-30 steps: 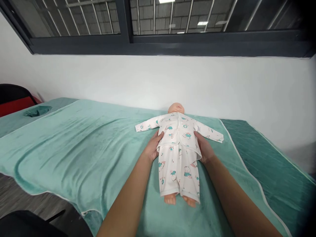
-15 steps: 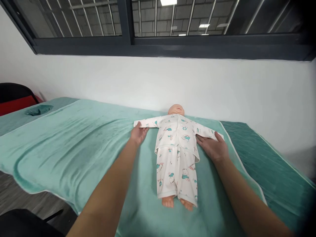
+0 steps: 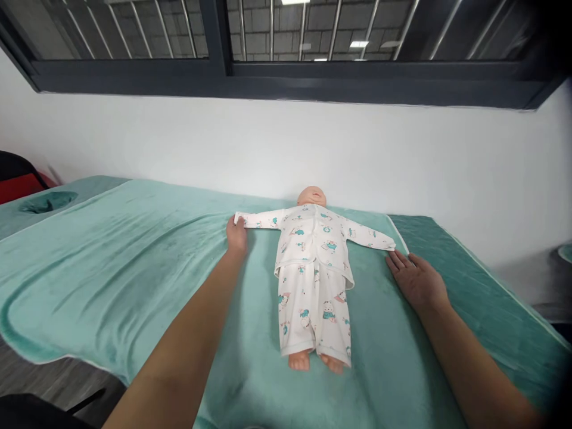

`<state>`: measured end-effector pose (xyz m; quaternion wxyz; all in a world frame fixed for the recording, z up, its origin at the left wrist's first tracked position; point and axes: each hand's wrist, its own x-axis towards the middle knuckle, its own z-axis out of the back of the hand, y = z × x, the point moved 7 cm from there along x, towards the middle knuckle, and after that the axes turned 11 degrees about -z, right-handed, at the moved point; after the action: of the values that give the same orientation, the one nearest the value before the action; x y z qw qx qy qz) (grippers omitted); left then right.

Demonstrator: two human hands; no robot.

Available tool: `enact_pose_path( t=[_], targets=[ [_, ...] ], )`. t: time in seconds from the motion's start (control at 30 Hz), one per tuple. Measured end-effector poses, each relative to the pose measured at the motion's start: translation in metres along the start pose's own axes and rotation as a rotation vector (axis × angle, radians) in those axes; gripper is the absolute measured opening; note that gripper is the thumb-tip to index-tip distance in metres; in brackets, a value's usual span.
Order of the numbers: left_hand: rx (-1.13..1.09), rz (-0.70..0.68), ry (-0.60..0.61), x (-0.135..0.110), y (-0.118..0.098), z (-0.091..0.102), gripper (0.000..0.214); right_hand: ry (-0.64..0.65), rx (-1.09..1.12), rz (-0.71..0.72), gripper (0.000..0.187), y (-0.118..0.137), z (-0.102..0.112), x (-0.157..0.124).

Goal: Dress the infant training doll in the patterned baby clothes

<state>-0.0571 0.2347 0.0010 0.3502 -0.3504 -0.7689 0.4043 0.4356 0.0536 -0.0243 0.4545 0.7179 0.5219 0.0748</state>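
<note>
A baby doll [image 3: 311,195] lies on its back, its head close to the wall and both arms stretched sideways. It wears a white pajama top [image 3: 315,238] and matching pajama pants [image 3: 315,313] with small teal and pink prints; the feet stick out below. My left hand [image 3: 236,234] is closed at the end of the sleeve [image 3: 259,220] on the left, thumb over the cuff. Palm up and fingers extended, my right hand [image 3: 417,279] is open just beside the other sleeve's cuff [image 3: 388,242], fingertips at its edge. No doll hands show at the cuffs.
A teal blanket [image 3: 111,250] with soft folds covers the bed under the doll. Darker green cover [image 3: 460,262] shows at the right. Behind stand a white wall [image 3: 201,143] and a dark window frame [image 3: 286,83]. A red and black object [image 3: 18,185] is at far left.
My right hand has slid outward off the sleeve, past its cuff, and its fingers have straightened. My left hand has shifted to the sleeve's very end. The view has moved slightly.
</note>
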Motion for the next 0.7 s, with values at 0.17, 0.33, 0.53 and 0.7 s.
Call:
enact_pose_path(
  t=[0.17,0.33,0.53,0.7],
  targets=[
    [0.221,-0.118,-0.069,-0.001,-0.014,0.006,0.017,-0.112,-0.087,0.252,0.04,0.009,0.052,-0.064],
    [0.417,-0.222,-0.096,-0.004,-0.032,0.005,0.022,-0.19,-0.787,0.497,0.053,0.001,0.065,-0.13],
    [0.515,-0.268,-0.067,-0.016,-0.043,0.004,0.036,-0.109,-1.584,0.859,0.046,-0.043,0.045,-0.198],
    [0.515,-0.283,-0.011,-0.054,-0.066,0.027,0.033,-0.205,-1.699,0.977,0.053,-0.08,0.069,-0.246]
  ],
)
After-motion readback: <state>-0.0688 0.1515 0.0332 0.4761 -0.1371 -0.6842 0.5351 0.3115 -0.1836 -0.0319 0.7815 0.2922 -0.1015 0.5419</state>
